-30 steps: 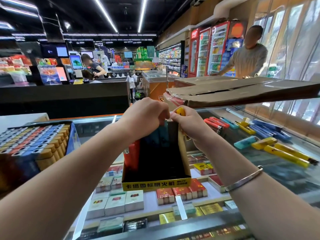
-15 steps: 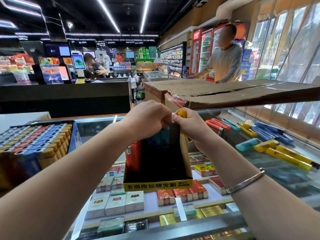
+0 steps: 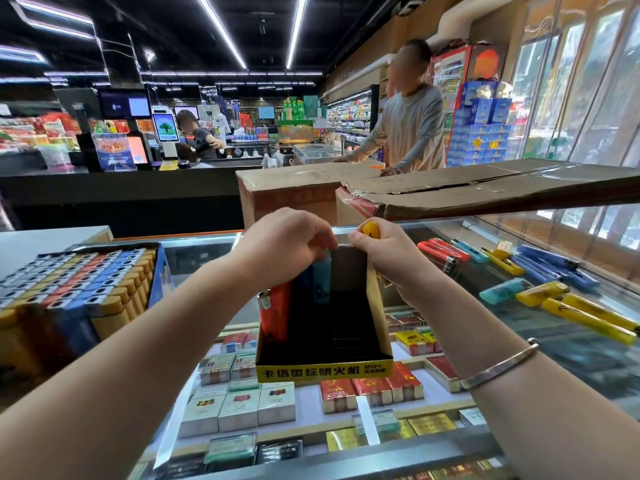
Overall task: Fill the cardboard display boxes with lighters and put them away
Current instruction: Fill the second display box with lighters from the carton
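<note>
Left hand pinches a teal plastic lighter into the black-lined cardboard display box; below its fingers, a red lighter stands inside; right hand grips a yellow lighter.

Matt cardboard display box, glossy plastic lighters, smooth reflective glass counter, shiny metal bracelet

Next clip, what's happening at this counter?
A person is loading lighters into a cardboard display box on the glass counter. The left hand sets a teal lighter in beside a red lighter; the right hand holds a yellow lighter. The box is mostly empty; loose lighters wait at right.
</note>
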Demonstrator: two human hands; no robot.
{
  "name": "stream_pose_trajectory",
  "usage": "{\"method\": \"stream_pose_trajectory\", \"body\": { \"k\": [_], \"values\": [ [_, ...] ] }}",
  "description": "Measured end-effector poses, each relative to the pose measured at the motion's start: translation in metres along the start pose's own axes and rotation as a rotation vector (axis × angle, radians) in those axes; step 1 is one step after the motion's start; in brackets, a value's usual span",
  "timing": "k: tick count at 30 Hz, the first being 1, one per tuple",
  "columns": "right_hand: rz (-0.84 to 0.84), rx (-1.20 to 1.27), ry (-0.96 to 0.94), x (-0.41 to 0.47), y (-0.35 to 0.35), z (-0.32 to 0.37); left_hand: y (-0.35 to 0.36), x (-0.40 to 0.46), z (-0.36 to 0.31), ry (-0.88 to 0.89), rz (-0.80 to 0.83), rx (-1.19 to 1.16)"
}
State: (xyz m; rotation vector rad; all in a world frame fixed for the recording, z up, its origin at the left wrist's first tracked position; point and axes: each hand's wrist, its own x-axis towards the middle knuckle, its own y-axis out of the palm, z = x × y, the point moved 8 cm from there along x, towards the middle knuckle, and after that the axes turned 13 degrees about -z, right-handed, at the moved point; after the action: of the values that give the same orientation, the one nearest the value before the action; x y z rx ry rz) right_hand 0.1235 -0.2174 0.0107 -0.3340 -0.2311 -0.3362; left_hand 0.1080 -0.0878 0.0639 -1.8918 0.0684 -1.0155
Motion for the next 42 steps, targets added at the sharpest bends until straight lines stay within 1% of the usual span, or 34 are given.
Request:
{"method": "stream_pose_trajectory", "body": {
  "k": [3,5,8,11,13,17,19,21,24,26,28,32,35,37,40,42],
  "values": [
    [0.001,0.004,0.009,0.0,-0.001,0.0,0.002,0.0,-0.007,0.075,0.0,0.039],
    [-0.01,0.01,0.014,0.0,-0.001,-0.001,0.002,0.001,-0.008,0.091,0.016,0.059],
    [-0.121,0.021,0.0,0.001,-0.01,0.001,0.001,0.001,-0.005,0.082,0.034,0.04],
    [-0.275,0.089,-0.002,0.003,-0.031,0.009,-0.001,-0.004,0.002,0.046,0.057,-0.06],
    [-0.297,0.173,0.01,0.003,-0.037,0.014,-0.002,-0.012,0.01,-0.022,0.033,-0.161],
    [-0.174,0.281,0.062,-0.001,-0.027,0.016,-0.009,-0.026,0.023,-0.152,-0.123,-0.34],
    [-0.082,0.442,0.107,-0.005,-0.017,0.019,-0.015,-0.03,0.023,-0.159,-0.198,-0.39],
    [0.002,0.595,0.137,-0.008,-0.011,0.025,-0.02,-0.031,0.017,-0.129,-0.25,-0.412],
    [0.069,0.729,0.116,-0.011,-0.006,0.032,-0.019,-0.034,0.004,-0.099,-0.229,-0.471],
    [0.147,0.784,0.036,-0.014,-0.003,0.04,-0.015,-0.035,0.0,-0.131,-0.182,-0.5],
    [0.194,0.821,-0.014,-0.017,-0.001,0.044,-0.014,-0.035,0.003,-0.184,-0.176,-0.553],
    [0.229,0.787,-0.057,-0.019,0.004,0.044,-0.025,-0.033,0.012,-0.246,-0.299,-0.71],
    [0.228,0.716,-0.073,-0.02,0.008,0.042,-0.029,-0.034,0.02,-0.279,-0.336,-0.791],
    [0.136,0.603,-0.104,-0.016,0.003,0.039,-0.03,-0.034,0.021,-0.264,-0.35,-0.77],
    [-0.123,0.328,-0.156,-0.007,-0.015,0.031,-0.03,-0.033,0.019,-0.209,-0.353,-0.657],
    [-0.223,0.263,-0.123,-0.003,-0.024,0.024,-0.027,-0.03,0.016,-0.167,-0.304,-0.571]
  ]
}}
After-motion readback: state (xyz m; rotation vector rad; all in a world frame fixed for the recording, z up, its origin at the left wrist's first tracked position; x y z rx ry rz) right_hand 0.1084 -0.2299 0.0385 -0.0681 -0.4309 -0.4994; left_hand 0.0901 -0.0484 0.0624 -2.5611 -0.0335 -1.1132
